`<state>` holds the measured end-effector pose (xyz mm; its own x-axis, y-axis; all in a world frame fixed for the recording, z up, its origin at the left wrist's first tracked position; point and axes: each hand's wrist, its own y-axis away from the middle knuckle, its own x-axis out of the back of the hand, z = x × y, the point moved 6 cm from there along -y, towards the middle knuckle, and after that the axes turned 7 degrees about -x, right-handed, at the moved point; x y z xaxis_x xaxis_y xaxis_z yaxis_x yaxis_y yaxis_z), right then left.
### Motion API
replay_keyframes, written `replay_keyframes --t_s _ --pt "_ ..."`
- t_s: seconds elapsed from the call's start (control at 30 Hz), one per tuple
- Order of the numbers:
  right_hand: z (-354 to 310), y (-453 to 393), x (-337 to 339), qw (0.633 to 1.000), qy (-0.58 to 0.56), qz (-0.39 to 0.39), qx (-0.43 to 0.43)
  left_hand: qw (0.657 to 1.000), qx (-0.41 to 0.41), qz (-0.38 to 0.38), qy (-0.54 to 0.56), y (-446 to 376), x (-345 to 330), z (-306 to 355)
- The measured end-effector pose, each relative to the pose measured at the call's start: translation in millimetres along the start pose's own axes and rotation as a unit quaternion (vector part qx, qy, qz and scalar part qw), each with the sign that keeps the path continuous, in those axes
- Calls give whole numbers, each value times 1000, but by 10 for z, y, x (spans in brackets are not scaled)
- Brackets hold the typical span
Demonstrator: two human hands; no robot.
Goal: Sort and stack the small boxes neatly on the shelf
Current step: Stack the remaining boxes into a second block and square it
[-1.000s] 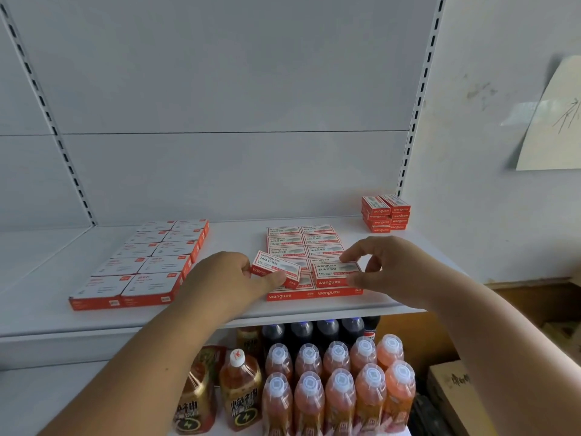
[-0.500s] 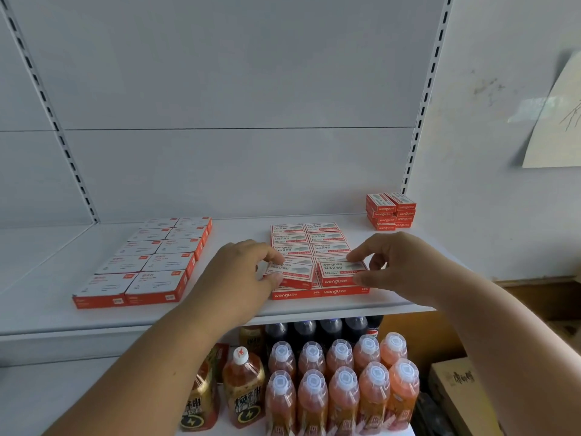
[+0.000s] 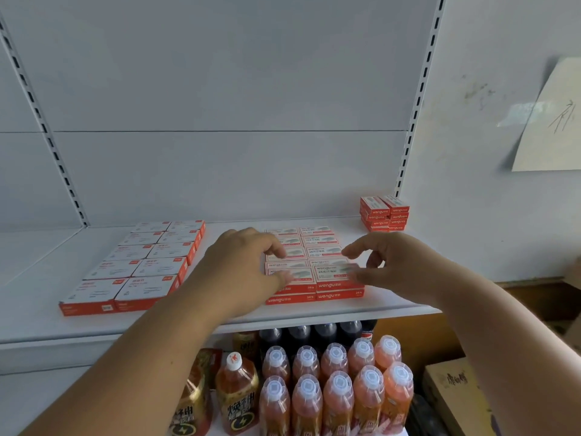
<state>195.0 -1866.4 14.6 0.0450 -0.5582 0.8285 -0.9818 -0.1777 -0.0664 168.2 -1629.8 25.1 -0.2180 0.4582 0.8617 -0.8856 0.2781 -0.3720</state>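
Observation:
On the white shelf (image 3: 393, 305) lies a block of small red-and-white staple boxes (image 3: 317, 247) in two columns. Two more boxes lie on top of its front row, one on the left (image 3: 298, 275) and one on the right (image 3: 330, 273). My left hand (image 3: 245, 269) rests its thumb on the front-left top box, its fingers loosely curled over the row behind. My right hand (image 3: 399, 265) hovers at the right top box with its thumb at the box's right end and its index finger raised. Both hands are motion-blurred.
Larger white-and-orange boxes (image 3: 138, 269) lie in two columns on the shelf's left. A small stack of red boxes (image 3: 383, 214) stands at the back right. Drink bottles (image 3: 333, 385) fill the shelf below, a cardboard carton (image 3: 452, 394) sits lower right, and a paper sheet (image 3: 553, 121) hangs on the wall.
My left hand has laid its box flat on the front-left of the stack and loosened its hold. My right hand's index finger has lifted off the right top box.

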Motion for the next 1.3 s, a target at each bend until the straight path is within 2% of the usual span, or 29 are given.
replay_keyframes --t_s 0.1,0.27,0.37,0.47,0.57,0.73,0.87,0.97,1.03,1.17,1.3 --pt "105 -69 178 997 -29 78 4 999 -35 10 18 -193 31 209" --pt "439 -236 606 977 -92 190 -15 995 -86 -34 25 -667 -139 745" --pt "646 -387 782 971 -85 223 -30 995 -82 -46 28 -943 -288 965" --pt "844 -634 885 971 -55 226 -55 997 -35 -58 29 -1283 -485 1071" --pt "981 -936 925 973 -17 205 -109 997 36 -72 3 -1677 -665 1097" --pt "1114 -1286 854 981 7 104 -163 981 136 -136 -16 -2064 -1004 1034" --pt "1269 -1357 902 982 -61 65 -168 964 213 -156 25 -2108 -1146 960" --pt "1332 -1354 877 971 -159 22 -177 952 259 -114 118 -2086 -1146 903" --pt "1323 -1335 861 962 -218 19 -164 949 272 -76 141 -2051 -1104 878" --pt "1213 -1259 904 938 -324 33 -118 959 223 11 173 -2024 -945 860" --pt "983 -1179 953 890 -452 -1 -61 939 182 83 279 -1861 -718 844"
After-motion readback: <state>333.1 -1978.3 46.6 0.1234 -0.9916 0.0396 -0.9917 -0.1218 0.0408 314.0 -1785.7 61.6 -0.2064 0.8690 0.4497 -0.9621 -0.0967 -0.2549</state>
